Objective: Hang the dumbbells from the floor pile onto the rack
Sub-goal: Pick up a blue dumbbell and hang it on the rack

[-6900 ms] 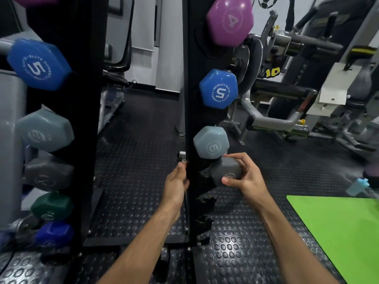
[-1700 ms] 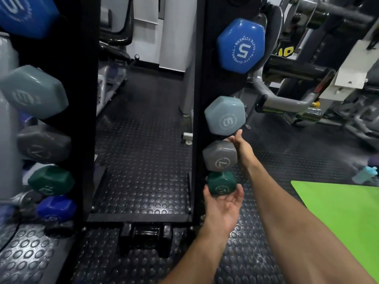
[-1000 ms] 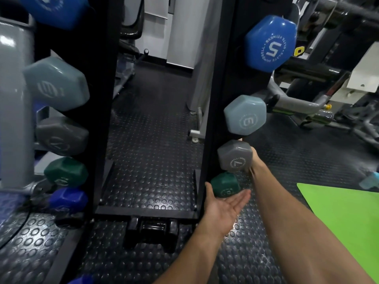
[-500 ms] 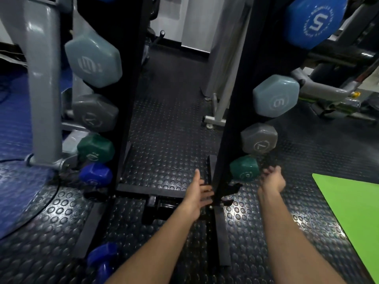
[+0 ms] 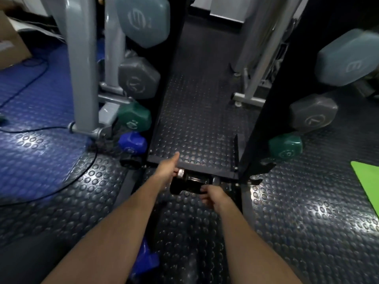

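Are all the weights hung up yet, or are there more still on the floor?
Mostly done: the green dumbbell hangs on the rack under the grey one, with a matching column on the left. Right now the left hand and right hand are at a black dumbbell on the floor. Still left: that one and a blue dumbbell lying by the arms.

Two bare forearms, no sleeves, left hand [image 5: 167, 168], right hand [image 5: 213, 196]
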`<action>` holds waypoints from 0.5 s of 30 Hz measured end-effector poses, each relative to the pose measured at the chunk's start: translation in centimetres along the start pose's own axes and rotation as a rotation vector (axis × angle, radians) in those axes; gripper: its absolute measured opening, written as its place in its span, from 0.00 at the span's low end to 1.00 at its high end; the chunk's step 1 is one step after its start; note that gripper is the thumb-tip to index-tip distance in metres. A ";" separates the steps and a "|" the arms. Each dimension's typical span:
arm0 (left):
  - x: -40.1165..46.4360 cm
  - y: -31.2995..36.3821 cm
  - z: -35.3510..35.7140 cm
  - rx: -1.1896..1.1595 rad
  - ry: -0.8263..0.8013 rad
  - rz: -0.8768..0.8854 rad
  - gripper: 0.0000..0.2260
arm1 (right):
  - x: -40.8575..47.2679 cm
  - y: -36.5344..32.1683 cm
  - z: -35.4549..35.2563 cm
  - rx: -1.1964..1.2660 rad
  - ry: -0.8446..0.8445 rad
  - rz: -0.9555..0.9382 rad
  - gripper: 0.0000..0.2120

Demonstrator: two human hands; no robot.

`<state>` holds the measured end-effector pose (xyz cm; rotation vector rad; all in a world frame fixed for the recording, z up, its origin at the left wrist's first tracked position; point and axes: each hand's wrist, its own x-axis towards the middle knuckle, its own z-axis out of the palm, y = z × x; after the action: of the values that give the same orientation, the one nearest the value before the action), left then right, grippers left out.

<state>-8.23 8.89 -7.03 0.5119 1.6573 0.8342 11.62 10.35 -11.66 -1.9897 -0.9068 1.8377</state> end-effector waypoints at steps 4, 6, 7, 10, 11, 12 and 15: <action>0.4 -3.4 -4.3 0.233 0.093 -0.047 0.26 | -0.3 3.8 6.1 -0.136 -0.111 -0.009 0.12; 0.4 -5.4 -5.9 0.339 0.130 -0.060 0.27 | -0.3 6.1 8.6 -0.209 -0.171 0.003 0.12; 0.4 -6.3 -6.5 0.417 0.141 -0.068 0.27 | 0.0 7.3 9.5 -0.274 -0.197 0.006 0.11; 0.9 -9.5 -7.9 0.648 0.103 -0.128 0.24 | 0.2 10.1 11.8 -0.437 -0.298 -0.024 0.07; 0.9 -10.4 -8.1 0.713 0.084 -0.145 0.23 | 0.1 10.7 12.3 -0.457 -0.325 -0.032 0.07; 0.8 -11.2 -8.3 0.779 0.065 -0.150 0.23 | -0.2 11.2 12.7 -0.480 -0.338 -0.037 0.08; 0.3 -12.7 -8.7 0.898 0.056 -0.153 0.26 | -0.4 12.6 14.1 -0.512 -0.352 -0.036 0.11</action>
<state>-15.43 -1.36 -16.02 0.9549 2.0501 -0.0582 1.15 -2.40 -20.98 -1.9112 -1.6464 2.1344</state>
